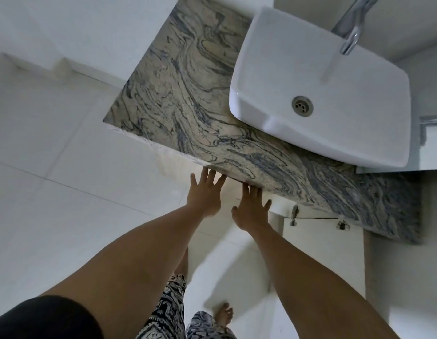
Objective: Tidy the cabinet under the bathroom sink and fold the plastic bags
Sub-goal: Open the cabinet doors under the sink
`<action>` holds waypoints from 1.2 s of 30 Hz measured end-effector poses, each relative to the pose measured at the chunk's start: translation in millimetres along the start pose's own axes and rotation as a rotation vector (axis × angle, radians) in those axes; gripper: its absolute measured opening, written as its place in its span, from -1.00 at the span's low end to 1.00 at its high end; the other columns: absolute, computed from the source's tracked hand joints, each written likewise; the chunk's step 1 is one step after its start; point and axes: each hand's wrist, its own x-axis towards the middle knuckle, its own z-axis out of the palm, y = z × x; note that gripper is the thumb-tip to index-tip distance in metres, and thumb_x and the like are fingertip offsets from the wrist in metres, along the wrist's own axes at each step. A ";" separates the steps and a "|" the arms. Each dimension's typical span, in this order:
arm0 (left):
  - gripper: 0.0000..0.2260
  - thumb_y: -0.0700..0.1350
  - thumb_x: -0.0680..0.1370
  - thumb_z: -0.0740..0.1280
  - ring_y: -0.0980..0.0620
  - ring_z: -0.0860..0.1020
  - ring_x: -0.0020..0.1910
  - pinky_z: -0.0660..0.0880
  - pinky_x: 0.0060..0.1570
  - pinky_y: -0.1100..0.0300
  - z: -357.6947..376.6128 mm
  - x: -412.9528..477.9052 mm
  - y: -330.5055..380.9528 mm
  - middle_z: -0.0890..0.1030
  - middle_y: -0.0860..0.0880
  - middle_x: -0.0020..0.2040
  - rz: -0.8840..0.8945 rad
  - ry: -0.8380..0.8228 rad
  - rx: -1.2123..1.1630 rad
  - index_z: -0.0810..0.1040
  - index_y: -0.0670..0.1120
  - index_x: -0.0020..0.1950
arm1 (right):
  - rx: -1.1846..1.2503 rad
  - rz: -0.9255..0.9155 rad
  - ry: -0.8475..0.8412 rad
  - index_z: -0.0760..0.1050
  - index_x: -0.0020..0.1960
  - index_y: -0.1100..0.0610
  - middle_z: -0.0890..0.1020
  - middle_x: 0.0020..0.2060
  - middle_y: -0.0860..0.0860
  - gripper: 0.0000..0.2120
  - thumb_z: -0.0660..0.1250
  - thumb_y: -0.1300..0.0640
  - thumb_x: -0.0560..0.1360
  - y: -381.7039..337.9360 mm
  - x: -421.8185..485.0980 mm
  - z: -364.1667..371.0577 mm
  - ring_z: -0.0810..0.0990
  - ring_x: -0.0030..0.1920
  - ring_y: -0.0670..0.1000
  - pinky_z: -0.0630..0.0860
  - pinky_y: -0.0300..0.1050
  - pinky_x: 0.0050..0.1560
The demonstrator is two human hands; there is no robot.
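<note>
Nearest: black sleeve [41, 319], patterned black-and-white trousers [163, 314], bare foot [223, 315] on white tiled floor [53, 192]. Both bare arms stretched forward. Left hand [204, 193] and right hand [251, 207]: fingers [210, 176] spread open, holding nothing, tips at front edge of swirled grey-beige stone worktop [188, 99]. Below that edge, white cabinet door [320, 243] with metal hinges [293, 215]; interior hidden. Beyond: white rectangular ceramic basin [334, 69], round metal drain [302, 106], chrome tap [352, 33].

Black sleeve [41, 319], patterned black-and-white trousers [166, 311]
</note>
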 end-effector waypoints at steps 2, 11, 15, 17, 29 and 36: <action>-0.24 -0.15 0.54 0.22 -0.23 -0.26 0.59 -0.03 0.50 -0.32 5.5 -8.8 0.6 -0.18 -0.13 0.63 0.005 0.012 0.012 -0.11 0.09 0.64 | -0.011 -0.031 0.049 -0.01 0.57 0.05 0.14 0.52 0.03 -0.28 0.26 0.01 0.52 2.8 -9.2 1.9 0.10 0.52 0.10 0.16 0.32 0.41; -0.35 -0.16 0.60 0.18 -0.26 -0.13 0.60 -0.08 0.49 -0.35 29.9 -83.1 -7.3 -0.07 -0.07 0.65 -0.095 0.054 0.125 -0.03 0.08 0.63 | -0.052 -0.333 -0.001 0.41 0.35 0.01 0.46 0.21 -0.05 -0.64 0.15 0.14 0.57 4.1 -57.7 25.2 0.51 0.19 0.02 0.33 0.08 0.14; -0.36 -0.11 0.60 0.23 -0.27 -0.09 0.60 -0.01 0.46 -0.39 42.6 -125.4 -17.6 -0.06 -0.04 0.65 -0.184 0.037 0.198 0.01 0.04 0.62 | 0.000 -0.556 -0.100 0.44 0.35 -0.02 0.49 0.14 -0.07 -0.63 0.14 0.21 0.59 -12.3 -91.1 41.2 0.56 0.11 0.00 0.28 0.09 0.14; -0.36 -0.10 0.60 0.24 -0.28 -0.09 0.60 -0.01 0.45 -0.40 47.0 -142.6 -25.6 -0.08 -0.04 0.65 -0.226 0.035 0.232 0.02 0.03 0.61 | 0.011 -0.630 -0.174 0.34 0.45 -0.07 0.46 0.25 -0.09 -0.54 0.10 0.23 0.59 -21.9 -98.2 50.6 0.51 0.21 -0.03 0.26 0.14 0.22; -0.27 -0.13 0.57 0.26 -0.10 0.17 0.53 0.37 0.30 -0.03 63.5 -202.3 -64.2 -0.07 -0.03 0.65 -0.476 -0.002 0.065 -0.08 -0.16 0.62 | -0.047 -0.726 -0.225 -0.08 0.60 -0.06 -0.09 0.58 -0.19 -0.37 0.01 0.27 0.60 -143.1 -68.3 29.2 -0.02 0.57 -0.01 0.05 0.36 0.45; -0.28 -0.23 0.54 0.19 -0.08 0.53 -0.11 0.34 -0.24 0.08 59.2 -220.7 -98.9 -0.19 0.08 0.64 -0.603 0.010 -0.090 -0.09 -0.11 0.63 | -0.266 -0.761 -0.247 -0.04 0.60 -0.01 -0.11 0.58 -0.17 -0.37 -0.03 0.29 0.58 -213.7 -62.5 39.8 -0.11 0.58 0.12 -0.04 0.45 0.43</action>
